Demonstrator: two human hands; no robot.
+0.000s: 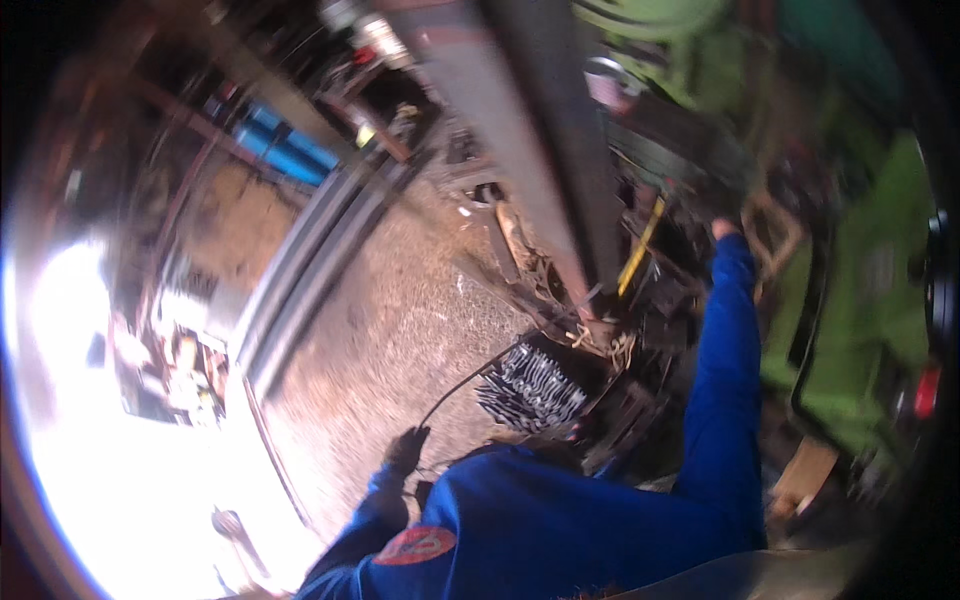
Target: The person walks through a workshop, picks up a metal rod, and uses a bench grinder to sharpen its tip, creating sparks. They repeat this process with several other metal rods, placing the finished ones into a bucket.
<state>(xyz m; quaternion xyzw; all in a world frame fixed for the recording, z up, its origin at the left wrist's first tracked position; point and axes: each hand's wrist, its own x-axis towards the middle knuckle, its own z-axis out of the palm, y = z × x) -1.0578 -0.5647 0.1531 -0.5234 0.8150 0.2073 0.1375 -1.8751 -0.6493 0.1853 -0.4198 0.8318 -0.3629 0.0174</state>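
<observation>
1. Your left hand (pixel 406 448), dark with a glove or grime, is lowered at your side over the gravel floor (pixel 400 330); a thin dark cable (pixel 470 378) runs from just beside it up toward the machine base; whether the fingers are closed on that cable cannot be told, as the hand is small and blurred.
2. Your right hand (pixel 727 226) is raised at the end of your blue sleeve (pixel 725 380), reaching up against the green machine (pixel 850 300); it sits by a tan loop-shaped handle or lever (pixel 775 235); the grip itself is hidden, so I cannot tell whether it is open or closed.
3. Between your two arms, near the foot of the machine, lies a stack of dark ribbed metal pieces (pixel 535 385), fanned like slats; it rests low, just beside the column base.
4. A long grey steel beam (pixel 540 150) runs from the top of the view down to a point just above that stack; a yellow strip (pixel 640 245) lies beside its lower end.
5. Left of the beam, long grey metal rails (pixel 300 280) lie on the floor, well apart from your left hand; blue cylinders (pixel 285 150) lie beyond them.
6. The far left is washed out by bright daylight; details there cannot be made out.
</observation>
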